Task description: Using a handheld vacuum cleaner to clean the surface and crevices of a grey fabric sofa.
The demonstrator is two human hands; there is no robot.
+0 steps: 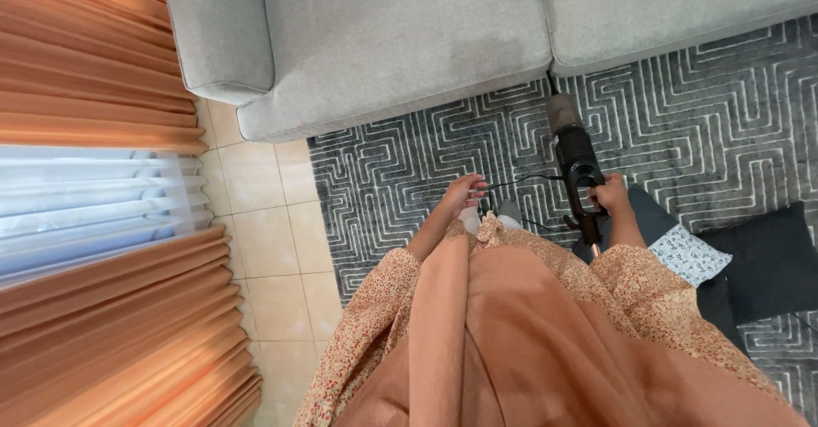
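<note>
**Head view: vacuum at the sofa edge, right hand on the handle**

Head camera looks straight down, and nearest to me I see the orange scarf and the floral sleeves of the person. A little farther, the right hand (610, 195) is closed around the handle of a black stick vacuum cleaner (576, 161); the fingers wrap it fully, so the hold looks firm. The left hand (462, 193) is loosely open, fingers a bit spread, and it holds nothing. A thin black cable (521, 178) runs between the two hands, close to the left fingertips, but I cannot tell if they touch it.

The vacuum stands on the dark patterned rug (409, 171), leaning away from the person, and its front end goes under the edge of the grey sofa (383, 43). To the right, dark cushions (771, 261) and one with a small white print (688, 255) lie on the rug. To the left are beige floor tiles (256, 222) and an orange curtain (94, 60).

About progress, I judge the cleaning is in the middle: the machine is at the sofa line, and I see no clear difference between cleaned and uncleaned rug, so how much is left I cannot say.
</note>
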